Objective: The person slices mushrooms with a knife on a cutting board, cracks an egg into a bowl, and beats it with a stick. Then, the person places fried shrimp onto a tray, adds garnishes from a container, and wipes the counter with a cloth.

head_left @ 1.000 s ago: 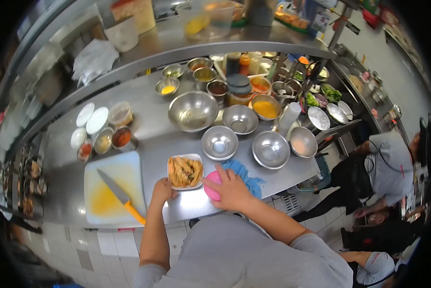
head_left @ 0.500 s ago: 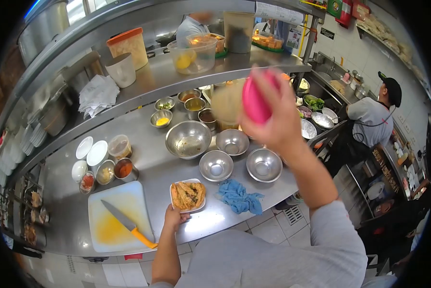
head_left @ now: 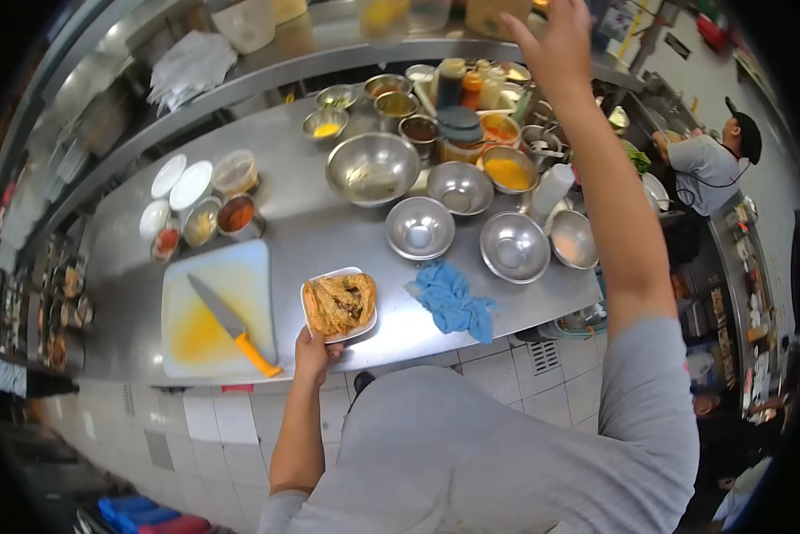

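Note:
My left hand (head_left: 315, 355) is closed on the near edge of a small white square bowl (head_left: 372, 326), thumb at its side. Golden-brown fried pieces with dark flecks (head_left: 339, 305) fill the bowl at the counter's front edge. My right hand (head_left: 556, 49) is raised at the upper shelf, its fingers apart and nothing seen in it; the fingertips run out at the top of the view. Beside it on the shelf is a tan container (head_left: 493, 18), cut off by the frame. A crumpled blue cloth (head_left: 453, 301) lies right of the bowl.
On the left are a cutting board (head_left: 179, 283) and an orange-handled knife (head_left: 226, 314). Several steel bowls (head_left: 420, 228) stand mid-counter, with sauce bottles (head_left: 471, 89) behind. The steel shelf edge (head_left: 284, 82) runs above. A co-worker (head_left: 716, 165) stands at the far right.
My right hand has moved up to the shelf and no longer holds the pink-lidded container. The view has tilted down. My left hand stays on the bowl.

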A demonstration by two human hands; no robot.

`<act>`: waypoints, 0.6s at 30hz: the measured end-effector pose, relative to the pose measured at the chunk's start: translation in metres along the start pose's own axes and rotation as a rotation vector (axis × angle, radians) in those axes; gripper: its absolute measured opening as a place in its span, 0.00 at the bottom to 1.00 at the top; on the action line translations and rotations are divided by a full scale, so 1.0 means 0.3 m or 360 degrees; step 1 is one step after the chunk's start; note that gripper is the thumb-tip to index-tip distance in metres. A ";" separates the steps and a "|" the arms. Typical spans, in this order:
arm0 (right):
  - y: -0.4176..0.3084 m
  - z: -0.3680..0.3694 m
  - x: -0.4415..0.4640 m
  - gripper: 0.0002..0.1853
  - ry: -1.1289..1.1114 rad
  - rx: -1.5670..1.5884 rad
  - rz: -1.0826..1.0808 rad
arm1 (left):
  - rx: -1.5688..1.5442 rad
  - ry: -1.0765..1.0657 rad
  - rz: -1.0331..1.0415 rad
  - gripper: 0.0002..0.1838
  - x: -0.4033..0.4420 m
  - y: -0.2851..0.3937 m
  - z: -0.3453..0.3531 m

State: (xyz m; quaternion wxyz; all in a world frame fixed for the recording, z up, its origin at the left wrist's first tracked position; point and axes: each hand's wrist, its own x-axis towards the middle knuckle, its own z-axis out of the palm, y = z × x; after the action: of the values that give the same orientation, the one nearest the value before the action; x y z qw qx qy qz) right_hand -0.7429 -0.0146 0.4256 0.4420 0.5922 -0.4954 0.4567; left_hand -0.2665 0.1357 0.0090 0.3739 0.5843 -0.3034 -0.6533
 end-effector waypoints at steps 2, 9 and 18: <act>-0.134 -0.131 -0.232 0.19 -0.0040 0.0502 0.0005 | -0.0180 -0.0002 0.0040 0.16 -0.075 -0.008 -0.037; -0.428 -0.353 -1.370 0.32 -0.1900 0.0709 0.0126 | -0.0281 0.0395 0.0051 0.18 -0.452 -0.030 -0.135; -0.836 0.275 -1.475 0.31 -0.1626 0.1018 0.0295 | -0.0586 0.0723 -0.0012 0.21 -0.815 -0.166 -0.151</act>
State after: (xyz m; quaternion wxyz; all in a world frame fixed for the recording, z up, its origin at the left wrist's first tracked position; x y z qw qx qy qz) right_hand -0.5267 0.0156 -0.0411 -0.0928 0.7941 -0.5326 0.2776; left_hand -0.2190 0.3703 0.0926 0.5294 0.6391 -0.0861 -0.5513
